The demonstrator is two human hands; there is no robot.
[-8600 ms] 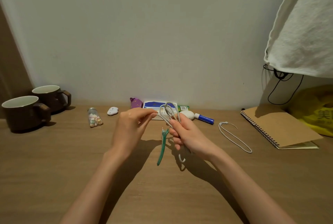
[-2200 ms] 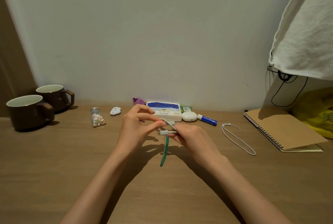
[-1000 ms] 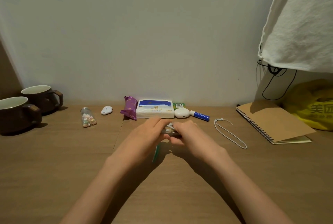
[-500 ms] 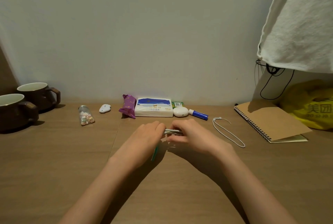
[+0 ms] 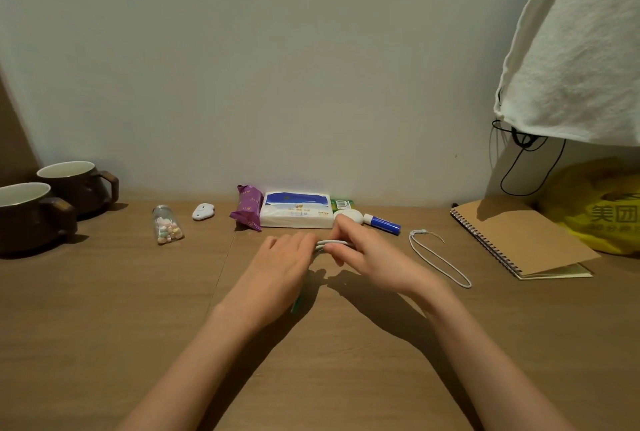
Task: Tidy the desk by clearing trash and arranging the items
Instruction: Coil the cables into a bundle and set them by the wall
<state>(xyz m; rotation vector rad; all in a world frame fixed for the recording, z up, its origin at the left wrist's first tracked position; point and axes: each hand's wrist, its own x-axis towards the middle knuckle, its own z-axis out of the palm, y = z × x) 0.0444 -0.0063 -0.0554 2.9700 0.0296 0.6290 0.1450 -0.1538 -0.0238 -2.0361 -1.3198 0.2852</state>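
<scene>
Glass vial [image 5: 167, 225] of pastel sweets [image 5: 169, 233] lies sideways; left hand [image 5: 277, 267] and right hand [image 5: 367, 254] pinch a folded white cable [image 5: 334, 243].

One wide head cam, fwd and down, close over desk [image 5: 104, 326], facing wall [image 5: 277, 66]

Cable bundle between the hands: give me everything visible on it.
The cable bundle is a pale grey-white, plastic-looking cord folded into a few parallel strands. Only a short stretch shows, roughly level, low over the wooden desk in front of the tissue pack. The right hand pinches it between thumb and fingers; the left hand covers its left end, so any grip there is hidden. A green strip pokes out under the left hand; whether it belongs to the cable cannot be told.
</scene>
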